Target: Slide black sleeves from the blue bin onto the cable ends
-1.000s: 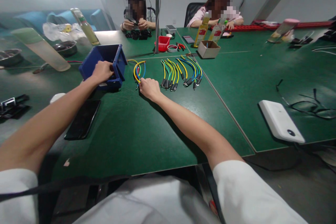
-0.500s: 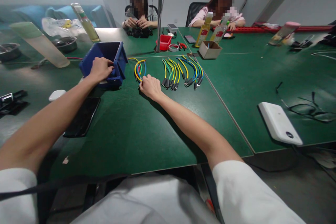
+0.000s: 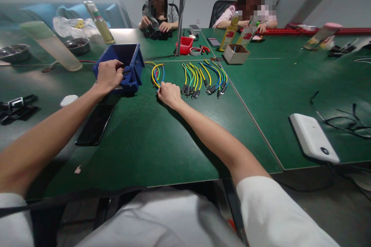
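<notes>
My left hand (image 3: 109, 75) is at the near side of a blue plastic bin (image 3: 133, 79), its fingers bent together over the opening. A small dark piece shows by the fingertips; whether they grip it I cannot tell. Close to the table, my right hand (image 3: 169, 94) has its fingers closed at the near end of a small bunch of curved yellow, blue, green and red wires (image 3: 153, 72). How many wires it grips is hidden. Right of that hand lie two groups of short wires (image 3: 199, 79) with black connectors at their near ends.
A black phone (image 3: 95, 125) and a white case (image 3: 69, 100) lie near my left forearm. Beyond are a metal post (image 3: 180, 15), red box (image 3: 185, 45), cardboard box (image 3: 236, 54) and bottles (image 3: 230, 32). A white device (image 3: 314, 137) and glasses (image 3: 344, 121) lie right. Two people sit opposite.
My left hand has risen slightly from inside the bin, and a dark piece now shows by its fingertips. My right hand stays at the wire bunch. The view has shifted slightly.
</notes>
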`<action>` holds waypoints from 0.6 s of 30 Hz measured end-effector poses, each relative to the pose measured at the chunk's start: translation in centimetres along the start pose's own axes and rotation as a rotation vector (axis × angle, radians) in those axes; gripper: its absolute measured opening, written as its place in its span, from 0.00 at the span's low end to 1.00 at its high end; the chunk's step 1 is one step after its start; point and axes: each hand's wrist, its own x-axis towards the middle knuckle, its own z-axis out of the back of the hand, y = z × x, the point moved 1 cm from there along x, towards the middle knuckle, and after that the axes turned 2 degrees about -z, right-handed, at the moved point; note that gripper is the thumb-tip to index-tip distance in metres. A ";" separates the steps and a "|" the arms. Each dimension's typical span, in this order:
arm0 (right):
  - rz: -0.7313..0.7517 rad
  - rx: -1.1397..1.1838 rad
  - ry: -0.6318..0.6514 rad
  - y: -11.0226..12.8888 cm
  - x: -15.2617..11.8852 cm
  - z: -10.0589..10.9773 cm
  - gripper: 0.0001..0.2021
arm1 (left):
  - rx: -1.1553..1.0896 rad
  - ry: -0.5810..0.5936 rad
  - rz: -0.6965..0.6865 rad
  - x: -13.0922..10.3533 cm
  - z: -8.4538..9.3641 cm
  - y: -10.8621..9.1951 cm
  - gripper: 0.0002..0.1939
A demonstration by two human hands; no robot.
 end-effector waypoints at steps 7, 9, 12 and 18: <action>0.009 -0.001 0.008 0.0 0.0 0.0 0.14 | -0.016 -0.049 -0.096 -3.0 1.4 -2.9 0.17; 0.006 0.001 0.027 0.0 0.0 0.1 0.15 | -0.032 -0.049 -0.123 -3.8 1.6 -3.9 0.18; 0.005 0.005 0.044 0.0 0.0 0.1 0.15 | -0.068 -0.046 -0.147 -5.0 1.7 -5.2 0.18; 0.011 -0.002 0.020 0.0 0.0 0.1 0.14 | -0.136 -0.008 -0.145 -7.2 1.4 -7.3 0.16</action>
